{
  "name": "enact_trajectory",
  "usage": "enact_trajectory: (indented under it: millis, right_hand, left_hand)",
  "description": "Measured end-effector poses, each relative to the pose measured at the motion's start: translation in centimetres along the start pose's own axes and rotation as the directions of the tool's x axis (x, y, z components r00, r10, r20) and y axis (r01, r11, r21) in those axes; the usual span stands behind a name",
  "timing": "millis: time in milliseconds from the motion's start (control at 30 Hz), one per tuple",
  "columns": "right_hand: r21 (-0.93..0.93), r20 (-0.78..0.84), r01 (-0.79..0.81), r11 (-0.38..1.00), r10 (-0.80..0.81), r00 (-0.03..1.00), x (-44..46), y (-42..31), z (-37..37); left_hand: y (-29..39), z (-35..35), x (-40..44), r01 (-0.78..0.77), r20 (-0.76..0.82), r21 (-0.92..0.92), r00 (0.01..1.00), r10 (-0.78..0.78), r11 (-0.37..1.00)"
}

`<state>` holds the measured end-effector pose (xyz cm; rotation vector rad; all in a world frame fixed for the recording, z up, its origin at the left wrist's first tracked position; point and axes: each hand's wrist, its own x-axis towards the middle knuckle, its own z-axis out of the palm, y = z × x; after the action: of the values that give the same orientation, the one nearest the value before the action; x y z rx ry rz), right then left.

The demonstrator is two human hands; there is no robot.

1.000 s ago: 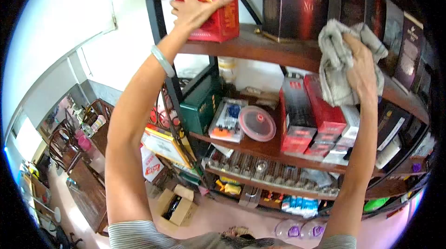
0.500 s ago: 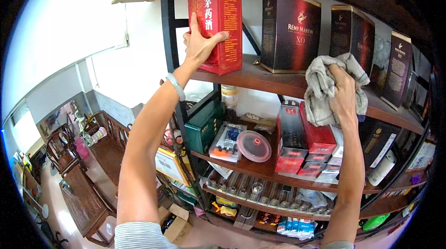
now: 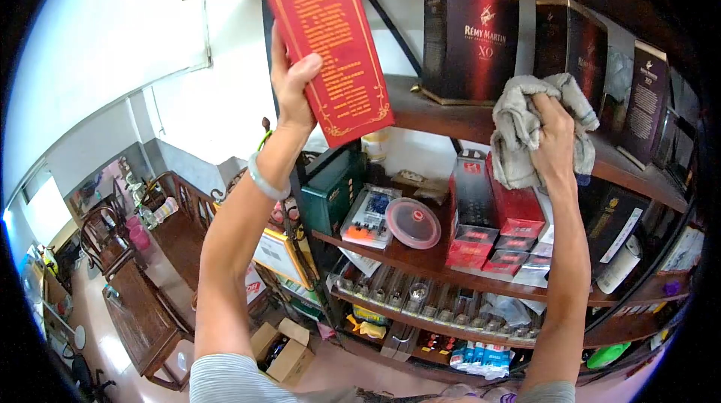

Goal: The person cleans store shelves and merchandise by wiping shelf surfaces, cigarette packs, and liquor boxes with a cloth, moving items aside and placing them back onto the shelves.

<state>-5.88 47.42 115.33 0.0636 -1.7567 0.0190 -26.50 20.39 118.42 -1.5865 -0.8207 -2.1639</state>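
The left hand [image 3: 293, 99] has its grip closed on a tall red box [image 3: 330, 54] with gold writing. Before, the box stood on the brown shelf [image 3: 443, 116]; now it is up off it and tipped. The right hand [image 3: 554, 136] holds a bunched grey cloth [image 3: 514, 136] in its grip, at the shelf's front edge. A big dark box [image 3: 479, 46] says "RÉMY MARTIN XO". A wooden table [image 3: 139, 309] stands on the floor [image 3: 101, 350] to the left
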Motion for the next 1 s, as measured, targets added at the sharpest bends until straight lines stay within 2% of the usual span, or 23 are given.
enact_trajectory:
  millis: [100, 133, 200, 233, 333, 433, 500, 567, 633, 700, 767, 833, 1000]
  right_hand:
    - [0.043, -0.075, 0.063, 0.997, -0.06, 0.995, -0.2, -0.1, -0.1]
    - [0.058, -0.111, 0.111, 0.992, -0.104, 0.988, -0.3, -0.3, -0.4]
    - [0.077, -0.144, 0.159, 0.984, -0.147, 0.979, -1.2, 1.3, -0.6]
    - [0.18, -0.173, 0.141, 0.974, -0.109, 0.979, -1.9, 1.9, -0.8]
    - [0.223, -0.277, 0.064, 0.973, 0.001, 0.961, -3.4, 1.8, -2.4]
    - [0.297, -0.365, 0.003, 0.955, 0.11, 0.925, -7.9, -1.5, -3.5]
    - [0.452, -0.231, -0.061, 0.89, 0.183, 0.956, -12.6, -5.0, -3.5]
    - [0.654, 0.159, -0.269, 0.707, 0.219, 0.963, -16.4, -9.2, -1.6]
    - [0.699, 0.557, -0.582, 0.416, 0.193, 0.808, -19.2, -13.1, 1.4]
    - [0.612, 0.766, -0.778, 0.142, 0.136, 0.628, -20.8, -16.0, 5.1]
    - [0.556, 0.83, -0.83, -0.049, 0.095, 0.55, -20.7, -17.8, 7.6]
    - [0.526, 0.85, -0.835, -0.164, 0.066, 0.522, -19.8, -18.7, 8.7]
    - [0.421, 0.893, -0.864, -0.277, -0.042, 0.449, -17.3, -19.0, 8.8]
  left_hand:
    - [2.6, 0.9, -3.0, 0.08, -0.143, -0.191, 0.984, -0.108, 0.978]
    - [3.4, 0.5, -4.4, 0.131, -0.147, -0.19, 0.976, -0.16, 0.973]
    - [4.2, -0.1, -6.8, 0.081, -0.129, -0.303, 0.984, -0.126, 0.949]
    - [4.8, 0.1, -8.2, 0.045, -0.143, -0.343, 0.985, -0.099, 0.938]
    - [6.2, -0.4, -12.1, 0.034, -0.184, -0.357, 0.977, -0.106, 0.933]
    - [7.2, -1.1, -16.3, 0.045, -0.238, -0.305, 0.964, -0.122, 0.951]
    - [7.4, -1.5, -19.0, 0.08, -0.272, -0.244, 0.951, -0.147, 0.967]
    - [7.3, -1.7, -21.4, 0.143, -0.297, -0.167, 0.936, -0.188, 0.976]
    - [7.2, -2.1, -24.0, 0.215, -0.319, -0.063, 0.921, -0.223, 0.975]
    - [6.9, -2.4, -26.6, 0.303, -0.336, 0.049, 0.902, -0.27, 0.952]
    - [6.5, -2.7, -28.9, 0.378, -0.35, 0.155, 0.885, -0.307, 0.913]
    - [5.8, -3.1, -30.7, 0.433, -0.346, 0.255, 0.876, -0.336, 0.865]
    - [5.1, -3.5, -33.6, 0.492, -0.326, 0.428, 0.866, -0.378, 0.758]
